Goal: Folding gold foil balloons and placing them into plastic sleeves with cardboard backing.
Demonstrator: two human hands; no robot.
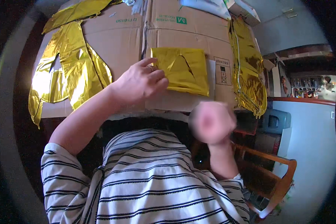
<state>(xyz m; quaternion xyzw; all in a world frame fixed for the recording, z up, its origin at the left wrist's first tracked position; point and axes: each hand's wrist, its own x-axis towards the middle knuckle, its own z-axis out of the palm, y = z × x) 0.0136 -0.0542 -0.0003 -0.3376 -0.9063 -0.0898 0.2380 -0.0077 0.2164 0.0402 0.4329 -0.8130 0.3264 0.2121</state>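
With fingers bent, the left hand (143, 80) is at the left edge of a gold foil square (188, 80), upper centre; whether it grips is unclear. The right hand (214, 121), lower right, is too blurred to tell.

Light is moderate and seems strongest from the left, where the spread gold foil (72, 48) flares almost white. The folded sheet (171, 74) shows milder glints. Deep shadow lies below the near edge of the cardboard (112, 41). Blur smears the right grip (214, 123); the left grip (142, 80) is fairly sharp. Fisheye distortion bends straight edges, and the rim falls to grainy black.
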